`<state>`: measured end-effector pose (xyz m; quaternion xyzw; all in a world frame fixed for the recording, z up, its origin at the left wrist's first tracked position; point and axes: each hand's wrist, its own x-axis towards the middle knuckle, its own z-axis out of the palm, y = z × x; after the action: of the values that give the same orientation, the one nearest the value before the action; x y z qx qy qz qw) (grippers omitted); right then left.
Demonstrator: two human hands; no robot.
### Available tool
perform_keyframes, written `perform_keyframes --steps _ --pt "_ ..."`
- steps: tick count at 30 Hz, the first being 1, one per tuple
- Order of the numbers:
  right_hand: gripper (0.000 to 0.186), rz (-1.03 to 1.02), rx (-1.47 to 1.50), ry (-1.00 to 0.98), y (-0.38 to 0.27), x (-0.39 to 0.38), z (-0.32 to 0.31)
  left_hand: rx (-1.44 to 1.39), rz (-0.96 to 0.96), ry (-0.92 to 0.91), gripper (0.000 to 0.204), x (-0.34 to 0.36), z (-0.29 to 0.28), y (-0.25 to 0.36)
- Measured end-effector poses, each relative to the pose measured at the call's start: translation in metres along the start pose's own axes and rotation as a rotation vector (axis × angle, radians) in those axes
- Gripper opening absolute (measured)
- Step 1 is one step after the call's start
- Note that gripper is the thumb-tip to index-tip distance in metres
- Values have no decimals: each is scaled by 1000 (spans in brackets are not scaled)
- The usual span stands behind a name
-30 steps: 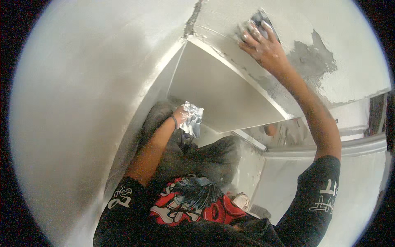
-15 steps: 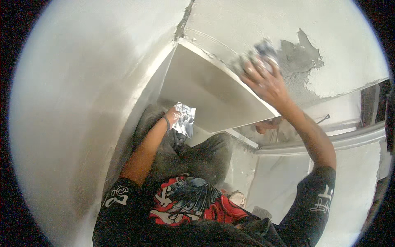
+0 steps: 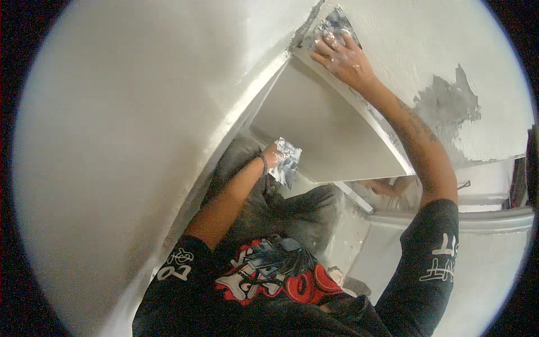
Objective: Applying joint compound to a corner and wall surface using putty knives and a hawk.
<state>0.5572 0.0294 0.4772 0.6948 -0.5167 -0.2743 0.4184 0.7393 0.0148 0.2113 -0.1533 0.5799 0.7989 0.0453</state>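
Note:
My right hand [image 3: 346,63] is raised high, closed round a metal putty blade [image 3: 337,21] smeared with white compound. The blade lies against the plastered surface [image 3: 404,39] beside a cracked corner seam [image 3: 304,28]; its handle is hidden. My left hand [image 3: 272,153] grips a flat metal blade [image 3: 287,165] coated in white smears, held low over my dark dusty trousers [image 3: 303,205]. A rough grey patch [image 3: 449,95] of bare base shows right of my right forearm.
A broad plastered wall [image 3: 112,140] curves along the left. Below the seam is a recessed panel [image 3: 325,129] with white edges. At right are an opening [image 3: 485,185], a rail [image 3: 494,216] and a shiny pane [image 3: 404,194] showing what looks like an arm, possibly a reflection.
My right hand and blade have moved up and left toward the corner seam, after dipping lower half a second ago. The view has shifted; my left hand still holds its blade.

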Motion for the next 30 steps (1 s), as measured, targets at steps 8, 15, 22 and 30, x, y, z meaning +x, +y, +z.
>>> perform_keyframes --steps 8,15,22,30 --pt "30 74 9 -156 -2 -76 -33 -234 -65 -103 18 3 -7 -8" --pt "29 108 -18 -403 -15 -216 -99 -338 22 -250 19 12 -9 -19" --pt "25 179 89 -287 -24 -171 -142 -321 -21 -195 20 19 -27 -39" --pt "33 77 18 -55 -18 -46 -38 589 973 -188 23 75 -7 -88"
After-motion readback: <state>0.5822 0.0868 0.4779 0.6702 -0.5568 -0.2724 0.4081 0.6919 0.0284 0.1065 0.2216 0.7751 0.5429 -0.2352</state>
